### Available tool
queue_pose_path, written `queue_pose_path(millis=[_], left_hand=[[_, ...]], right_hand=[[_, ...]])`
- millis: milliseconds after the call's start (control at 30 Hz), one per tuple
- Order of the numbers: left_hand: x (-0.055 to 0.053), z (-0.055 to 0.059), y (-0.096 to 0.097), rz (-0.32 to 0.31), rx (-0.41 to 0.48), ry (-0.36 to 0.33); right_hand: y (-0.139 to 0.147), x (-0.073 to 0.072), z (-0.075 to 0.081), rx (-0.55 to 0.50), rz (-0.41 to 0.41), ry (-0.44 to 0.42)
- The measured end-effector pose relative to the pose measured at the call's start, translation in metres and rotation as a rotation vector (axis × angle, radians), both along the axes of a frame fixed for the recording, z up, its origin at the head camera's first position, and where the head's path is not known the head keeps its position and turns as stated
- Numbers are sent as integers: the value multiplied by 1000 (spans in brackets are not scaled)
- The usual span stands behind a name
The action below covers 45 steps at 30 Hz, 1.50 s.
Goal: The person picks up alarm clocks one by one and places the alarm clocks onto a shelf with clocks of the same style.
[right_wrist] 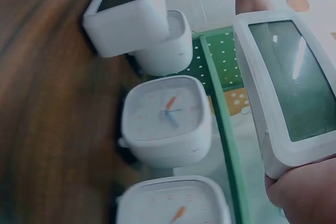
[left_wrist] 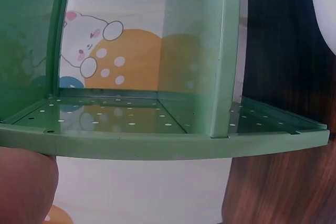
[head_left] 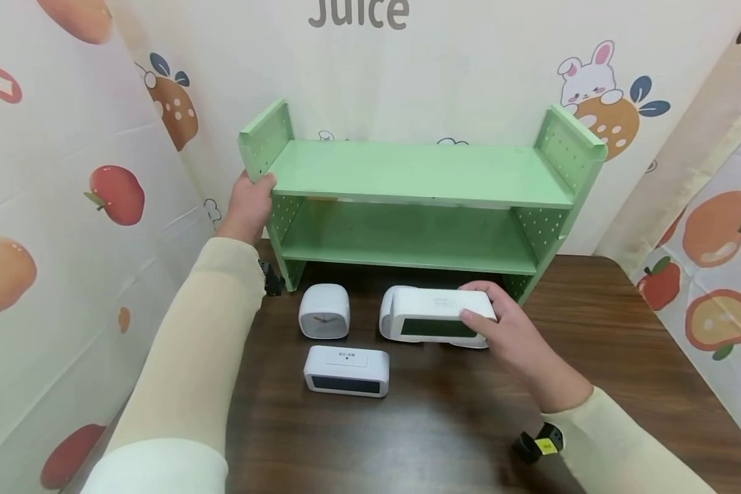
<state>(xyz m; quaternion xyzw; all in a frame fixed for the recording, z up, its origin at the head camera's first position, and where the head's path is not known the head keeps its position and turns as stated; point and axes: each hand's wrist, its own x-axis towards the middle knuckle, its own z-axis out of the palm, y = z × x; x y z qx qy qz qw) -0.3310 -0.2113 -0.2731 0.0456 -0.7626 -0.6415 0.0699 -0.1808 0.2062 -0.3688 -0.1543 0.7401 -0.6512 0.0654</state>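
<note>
My right hand (head_left: 511,333) grips a white digital clock (head_left: 435,302) by its right end, thumb on the top face. In the right wrist view its dark screen (right_wrist: 296,80) faces the camera. Below it, white analog clocks (right_wrist: 165,114) with orange hands stand in a row, partly covered by the held clock in the head view. My left hand (head_left: 249,206) holds the left side panel (head_left: 268,137) of a green two-tier shelf (head_left: 407,237), thumb at its front edge. The left wrist view shows part of that hand (left_wrist: 26,187) against the panel.
A small white analog clock (head_left: 324,310) stands in front of the shelf's left part. Nearer to me on the dark wooden table (head_left: 370,446) lies another white digital clock (head_left: 347,370). Fruit-printed curtains (head_left: 444,75) hang behind and at both sides.
</note>
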Motion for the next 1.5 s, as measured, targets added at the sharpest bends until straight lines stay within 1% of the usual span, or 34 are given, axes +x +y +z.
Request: queue_pose_path(millis=[67, 167, 267, 400, 467, 567, 700, 800, 933, 1100, 1300, 1500], left_hand=[[-1, 0, 1, -1, 2, 6], [0, 0, 0, -5, 10, 14], [0, 1, 0, -9, 9, 17], [2, 1, 1, -7, -7, 2], [3, 1, 1, -9, -11, 0], [2, 2, 1, -11, -13, 1], [0, 1, 1, -20, -15, 6], [-1, 0, 0, -24, -16, 7], [-3, -2, -1, -16, -15, 2], [-3, -2, -2, -13, -13, 6], [0, 0, -1, -21, -8, -7], [-1, 0, 0, -17, -18, 3]], right_hand=[[-2, -5, 8, -20, 7, -9], [-4, -13, 19, -22, 10, -10], [-7, -19, 33, 21, -7, 0], [-12, -25, 53, 63, -46, 32], [-15, -27, 64, 53, -60, 50], [-19, -34, 78, 25, -52, 87], [-27, -44, 95, 42, -27, 121], [-34, -52, 106, 99, -27, 124], [-44, -65, 119, 145, -31, 143], [-58, -82, 137, 141, -18, 163], [-77, -98, 159, 162, -24, 151], [-94, -115, 175, 202, -38, 126]])
